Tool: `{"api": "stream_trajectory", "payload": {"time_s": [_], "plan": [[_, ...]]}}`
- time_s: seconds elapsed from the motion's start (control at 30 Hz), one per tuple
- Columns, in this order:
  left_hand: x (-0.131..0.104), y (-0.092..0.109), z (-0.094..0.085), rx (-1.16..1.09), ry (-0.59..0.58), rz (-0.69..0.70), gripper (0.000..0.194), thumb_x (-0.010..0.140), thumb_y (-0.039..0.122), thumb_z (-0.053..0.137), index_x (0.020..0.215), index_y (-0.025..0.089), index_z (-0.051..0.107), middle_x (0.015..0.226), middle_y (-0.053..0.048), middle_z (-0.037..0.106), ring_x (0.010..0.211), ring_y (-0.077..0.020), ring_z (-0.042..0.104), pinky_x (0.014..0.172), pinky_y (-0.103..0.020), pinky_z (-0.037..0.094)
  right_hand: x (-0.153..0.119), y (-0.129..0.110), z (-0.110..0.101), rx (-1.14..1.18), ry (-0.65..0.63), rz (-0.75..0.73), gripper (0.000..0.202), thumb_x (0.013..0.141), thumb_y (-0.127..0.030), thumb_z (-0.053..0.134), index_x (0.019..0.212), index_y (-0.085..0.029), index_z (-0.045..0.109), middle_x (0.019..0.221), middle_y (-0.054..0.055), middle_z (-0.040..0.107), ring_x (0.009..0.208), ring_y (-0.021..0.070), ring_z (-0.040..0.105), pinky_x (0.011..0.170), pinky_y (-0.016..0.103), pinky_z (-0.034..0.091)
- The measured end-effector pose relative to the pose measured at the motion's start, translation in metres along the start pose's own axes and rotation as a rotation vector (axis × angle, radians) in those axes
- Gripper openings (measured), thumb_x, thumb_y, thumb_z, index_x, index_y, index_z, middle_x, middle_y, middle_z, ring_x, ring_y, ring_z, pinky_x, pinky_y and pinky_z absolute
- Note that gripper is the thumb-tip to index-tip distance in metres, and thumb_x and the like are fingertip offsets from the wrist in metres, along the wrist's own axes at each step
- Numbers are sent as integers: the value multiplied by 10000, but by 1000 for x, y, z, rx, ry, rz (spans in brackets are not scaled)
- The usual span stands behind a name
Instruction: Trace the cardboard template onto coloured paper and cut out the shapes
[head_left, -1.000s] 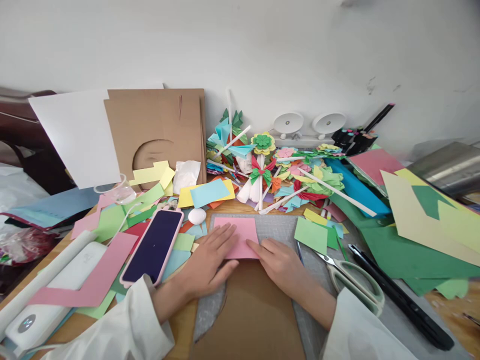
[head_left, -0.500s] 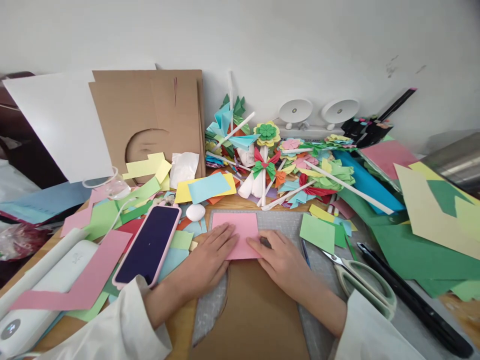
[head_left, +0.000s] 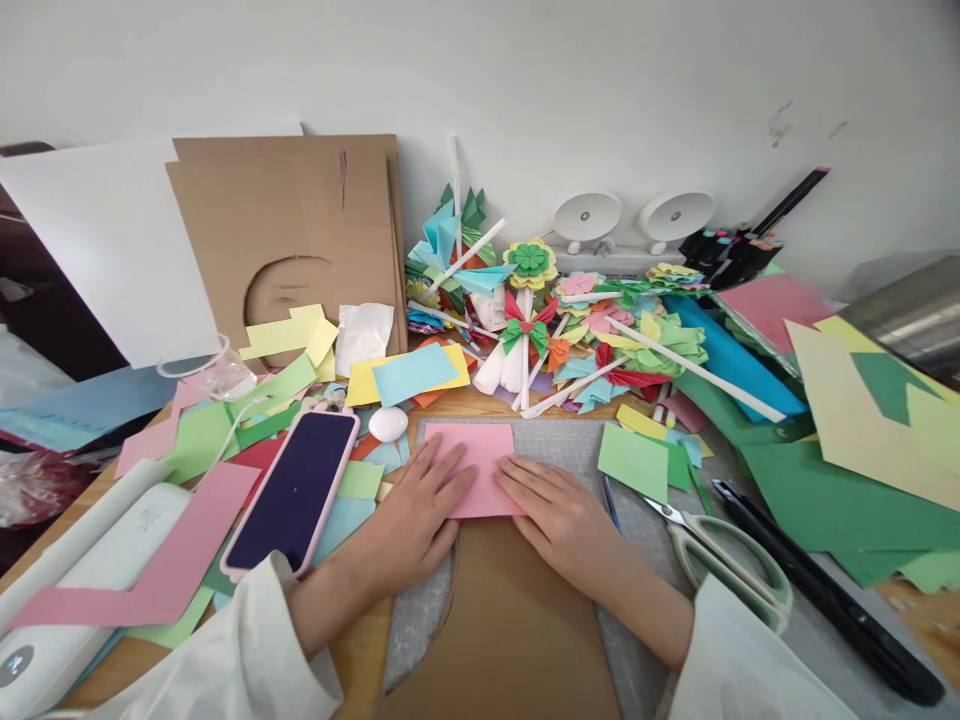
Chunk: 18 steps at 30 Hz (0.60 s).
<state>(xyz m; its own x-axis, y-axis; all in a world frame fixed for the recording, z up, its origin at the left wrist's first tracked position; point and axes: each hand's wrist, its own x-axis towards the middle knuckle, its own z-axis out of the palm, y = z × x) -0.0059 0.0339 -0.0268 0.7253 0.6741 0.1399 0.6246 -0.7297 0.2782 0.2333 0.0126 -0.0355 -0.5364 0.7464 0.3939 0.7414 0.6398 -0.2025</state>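
A pink sheet of paper point(head_left: 491, 455) lies flat at the centre, partly over a grey cutting mat point(head_left: 574, 436) and the top of a brown cardboard piece point(head_left: 525, 620). My left hand point(head_left: 427, 505) rests on its left side with the fingers spread. On the right side lies my right hand point(head_left: 559, 510), its fingers stretched out flat on the paper's edge. Both palms face down, and neither hand grips anything. Scissors with pale green handles point(head_left: 727, 560) and a light green square point(head_left: 634, 462) are to the right of my right hand.
Left of my hands are a phone point(head_left: 292, 490), a white device point(head_left: 97, 580) and paper scraps. Paper flowers point(head_left: 530, 262) and white sticks are heaped behind. Cardboard sheets point(head_left: 352, 220) lean on the wall. A black cutter-like tool point(head_left: 825, 595) and green paper point(head_left: 855, 500) are at the right.
My right hand's fingers have flattened and moved slightly up over the paper's right edge. My left hand's fingers have spread a little more. The view has shifted slightly.
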Motion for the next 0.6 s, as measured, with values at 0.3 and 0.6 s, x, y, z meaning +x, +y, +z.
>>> {"api": "stream_trajectory", "payload": {"time_s": [0.3, 0.6], "plan": [[5, -1, -5, 12, -25, -14, 582, 799, 88, 488, 1377, 143, 451, 1493, -159, 399, 1425, -381, 226, 1092, -612, 319, 1, -1, -1, 27, 8, 13, 429, 863, -67, 450, 1256, -143, 603, 1282, 114, 627, 1183, 251, 587, 941, 458, 543], [2, 2, -35, -783, 215, -416, 194, 904, 294, 546, 1030, 174, 631, 1012, -83, 724, 918, -248, 687, 781, -371, 564, -3, -2, -11, 100, 448, 21, 599, 859, -32, 480, 1425, -195, 372, 1332, 148, 558, 1258, 261, 504, 986, 459, 480]]}}
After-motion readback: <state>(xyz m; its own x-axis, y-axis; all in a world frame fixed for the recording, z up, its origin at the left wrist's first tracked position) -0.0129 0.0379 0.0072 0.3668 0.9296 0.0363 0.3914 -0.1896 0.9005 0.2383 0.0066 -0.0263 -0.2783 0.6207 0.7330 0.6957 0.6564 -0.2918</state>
